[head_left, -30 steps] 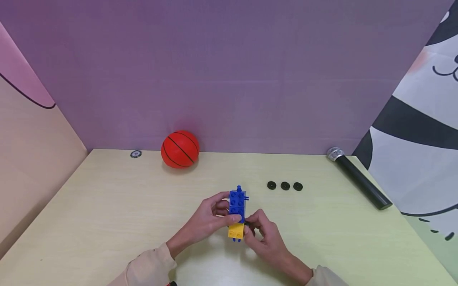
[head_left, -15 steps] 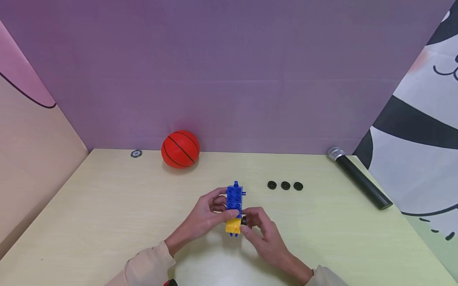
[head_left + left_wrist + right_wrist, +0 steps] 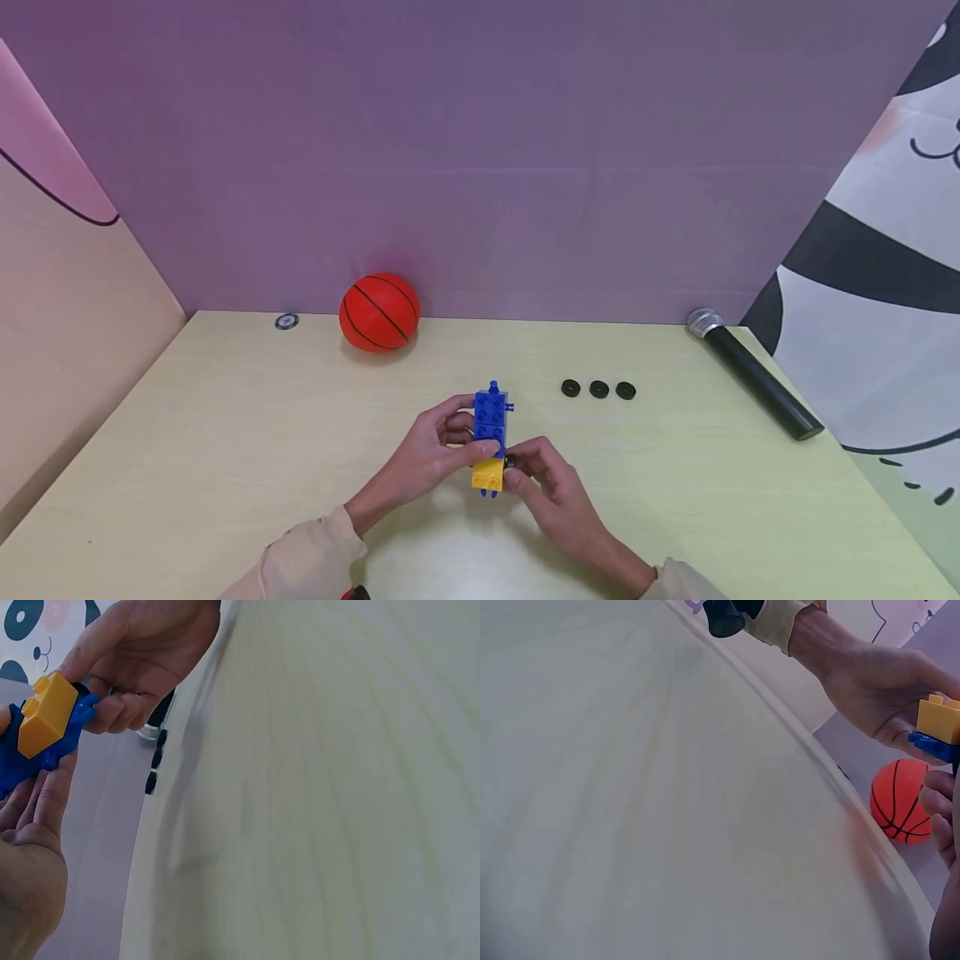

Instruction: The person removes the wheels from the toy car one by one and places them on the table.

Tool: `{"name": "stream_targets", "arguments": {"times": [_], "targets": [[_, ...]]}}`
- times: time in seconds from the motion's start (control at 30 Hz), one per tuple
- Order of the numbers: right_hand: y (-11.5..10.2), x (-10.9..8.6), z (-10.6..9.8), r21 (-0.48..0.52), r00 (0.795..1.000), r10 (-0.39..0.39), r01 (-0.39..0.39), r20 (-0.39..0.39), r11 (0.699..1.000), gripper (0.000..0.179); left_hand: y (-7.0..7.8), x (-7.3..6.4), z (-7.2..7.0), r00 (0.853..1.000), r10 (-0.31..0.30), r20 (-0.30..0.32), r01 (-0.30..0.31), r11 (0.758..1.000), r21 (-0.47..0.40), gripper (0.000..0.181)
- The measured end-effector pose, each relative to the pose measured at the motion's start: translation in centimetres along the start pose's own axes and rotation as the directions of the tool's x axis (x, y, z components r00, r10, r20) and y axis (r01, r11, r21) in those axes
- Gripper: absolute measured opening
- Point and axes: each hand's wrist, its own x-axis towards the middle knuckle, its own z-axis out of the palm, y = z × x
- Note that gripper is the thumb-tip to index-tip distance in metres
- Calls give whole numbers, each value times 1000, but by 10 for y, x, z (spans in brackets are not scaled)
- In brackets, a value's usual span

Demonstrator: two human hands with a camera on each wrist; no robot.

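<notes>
Over the middle of the table, my left hand [image 3: 431, 458] grips a toy car of building bricks, its thumb across the top. The car has blue studded bricks [image 3: 491, 408] at the far end and a yellow brick [image 3: 487, 474] at the near end. A blue peg sticks out on its right side. My right hand [image 3: 551, 496] pinches a small black wheel [image 3: 511, 461] against the car's right side beside the yellow brick. Fingers partly hide this wheel. From the left wrist, the blue base [image 3: 69, 741] shows under the yellow brick [image 3: 49, 716].
Three black wheels [image 3: 599, 389] lie in a row beyond my right hand. A red basketball [image 3: 379, 312] and a round chip [image 3: 287, 322] sit at the back left. A black microphone [image 3: 757, 379] lies along the right edge. A purple wall stands behind the table.
Both hands and the car have shifted slightly left and away from me. The black wheel between my right fingers and the car shows more clearly than a second ago.
</notes>
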Motion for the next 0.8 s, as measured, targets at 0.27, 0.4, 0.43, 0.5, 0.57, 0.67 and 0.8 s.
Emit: {"name": "stream_targets", "arguments": {"times": [0.27,0.4,0.43,0.5,0.57,0.67,0.8], "targets": [[-2,0,0,-52,1000,-16,16,-6,999,19,-3,0,1,1000,-20,4,20,999,34,64],[-2,1,0,-79,996,-84,83,-5,993,22,-3,-1,2,1000,-8,3,8,999,48,64],[-1,2,0,-87,994,-106,105,-6,991,23,-3,-1,3,1000,-7,1,7,999,50,63],[-1,3,0,-113,990,-142,140,-12,984,25,-2,-1,3,1000,-7,6,7,999,48,62],[1,3,0,-142,986,-165,161,-15,977,26,-2,-1,4,1000,-6,10,6,999,44,61],[3,4,-1,-179,982,-189,182,-22,967,27,-1,-1,5,1000,-15,16,15,999,40,61],[8,4,-1,-218,973,-231,220,-25,951,32,0,-1,5,999,-35,21,34,999,28,64]]}}
